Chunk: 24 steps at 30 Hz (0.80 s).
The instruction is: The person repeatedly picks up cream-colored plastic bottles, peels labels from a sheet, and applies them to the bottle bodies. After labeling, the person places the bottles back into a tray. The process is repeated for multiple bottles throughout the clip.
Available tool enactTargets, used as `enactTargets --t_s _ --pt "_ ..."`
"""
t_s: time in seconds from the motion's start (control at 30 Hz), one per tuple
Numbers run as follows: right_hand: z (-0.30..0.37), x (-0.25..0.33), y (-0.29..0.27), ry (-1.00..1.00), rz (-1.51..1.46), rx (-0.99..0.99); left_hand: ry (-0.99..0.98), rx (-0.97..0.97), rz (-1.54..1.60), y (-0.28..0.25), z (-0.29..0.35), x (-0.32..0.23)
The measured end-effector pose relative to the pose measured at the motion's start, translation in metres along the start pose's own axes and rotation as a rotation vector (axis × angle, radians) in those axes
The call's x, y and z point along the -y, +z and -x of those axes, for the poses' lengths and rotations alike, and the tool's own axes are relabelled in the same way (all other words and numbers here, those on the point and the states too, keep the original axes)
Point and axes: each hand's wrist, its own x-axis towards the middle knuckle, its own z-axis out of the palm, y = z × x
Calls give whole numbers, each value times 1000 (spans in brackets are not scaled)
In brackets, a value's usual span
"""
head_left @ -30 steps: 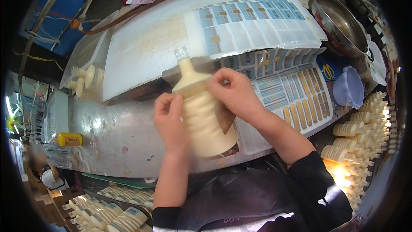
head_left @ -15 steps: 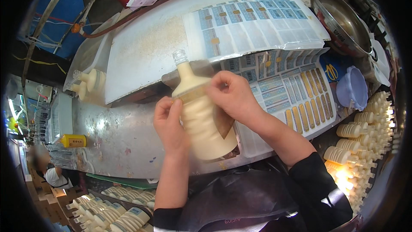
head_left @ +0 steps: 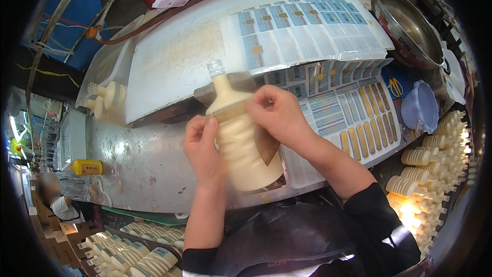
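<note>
A cream-coloured bottle (head_left: 245,161) with a clear glass neck and wavy sides lies in front of me, neck pointing away. Across its shoulder runs a thin gold-toned label strip (head_left: 231,111). My left hand (head_left: 202,141) is closed at the strip's left end, thumb tip against the bottle. At the other end, my right hand (head_left: 277,113) is pinched on the strip, fingertips close to the bottle's right shoulder. A dark, pointed flat piece (head_left: 268,149) shows beside the bottle under my right wrist. What supports the bottle is mostly hidden.
Label sheets (head_left: 353,118) lie to the right, more on the white board (head_left: 174,46) behind. A lilac bucket (head_left: 420,106) and large metal pan (head_left: 407,20) stand far right. Cream bottles (head_left: 420,174) crowd the right side. A yellow bottle (head_left: 87,167) sits left; a person (head_left: 64,208) is beyond.
</note>
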Motion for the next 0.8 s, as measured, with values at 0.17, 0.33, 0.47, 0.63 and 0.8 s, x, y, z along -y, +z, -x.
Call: enactTargets --t_s 0.17,0.33,0.47,0.63,0.8 --pt "0 1 0 14 -26 8 10 -9 5 -1 0 1" --pt "2 5 -1 25 -20 9 44 -41 -6 1 -1 3" --pt "2 5 0 16 -22 5 37 -31 -11 1 0 2" --pt "0 3 -2 -31 -3 6 -1 40 4 6 3 -15" --pt "0 7 -5 12 -3 34 110 87 -491 28 9 -31"
